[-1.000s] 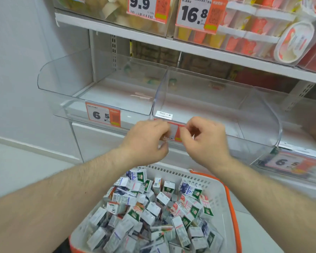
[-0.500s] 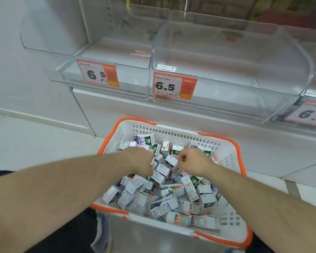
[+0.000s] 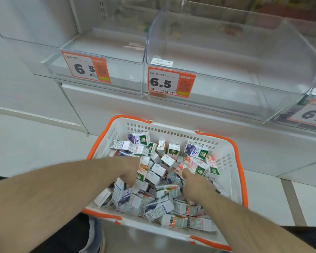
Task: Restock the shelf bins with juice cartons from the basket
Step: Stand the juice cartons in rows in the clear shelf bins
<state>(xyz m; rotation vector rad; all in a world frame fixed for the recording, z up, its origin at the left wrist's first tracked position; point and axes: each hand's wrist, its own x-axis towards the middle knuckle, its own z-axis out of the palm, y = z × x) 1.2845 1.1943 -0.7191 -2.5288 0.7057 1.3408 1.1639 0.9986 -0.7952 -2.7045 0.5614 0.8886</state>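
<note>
Both hands, left hand [image 3: 128,172] and right hand [image 3: 193,185], dig among juice cartons [image 3: 159,172]; grip unclear.

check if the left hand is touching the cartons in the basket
Touching. The head view shows the left hand dug into the cartons, fingers buried among them.

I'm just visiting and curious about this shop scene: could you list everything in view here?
juice cartons: many, mostly white with green, purple and red print, heaped in the basket
basket: one, white with orange rim, on the floor below the bins
shelf bins: three partly in view, clear plastic, no cartons visible inside
price tags: three, orange and white, on the bin fronts
left hand: one, reaching into the cartons, fingers hidden
right hand: one, among the cartons, grip unclear
</note>
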